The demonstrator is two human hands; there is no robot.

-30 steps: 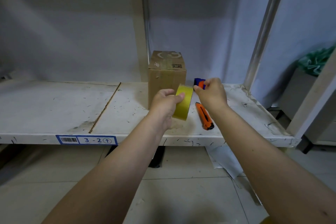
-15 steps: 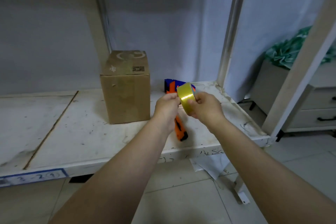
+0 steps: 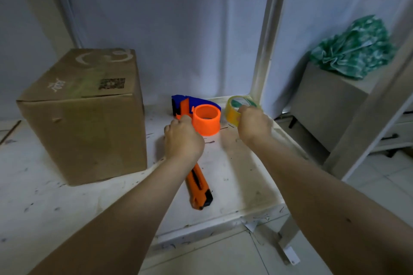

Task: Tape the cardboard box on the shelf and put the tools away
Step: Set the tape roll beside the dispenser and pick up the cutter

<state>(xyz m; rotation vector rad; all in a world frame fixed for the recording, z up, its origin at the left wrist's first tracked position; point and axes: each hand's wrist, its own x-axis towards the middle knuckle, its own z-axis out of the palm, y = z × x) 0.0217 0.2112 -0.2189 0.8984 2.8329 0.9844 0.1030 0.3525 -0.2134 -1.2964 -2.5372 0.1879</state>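
Cardboard box [image 3: 89,116] stands upright on the shelf [image 3: 241,176], toward its left and back, flaps down, with what looks like tape across the top. My right hand [image 3: 253,126] has its fingers closed around the yellow tape roll [image 3: 234,109], raised near the shelf's back right corner, just beside the dispenser [image 3: 196,111]. My left hand [image 3: 183,139] is curled against the dispenser's orange hub, fingers touching it, I judge to steady it so the roll can slide on. The orange utility knife [image 3: 199,187] lies near the shelf's front edge, partly under my left forearm, out of the way.
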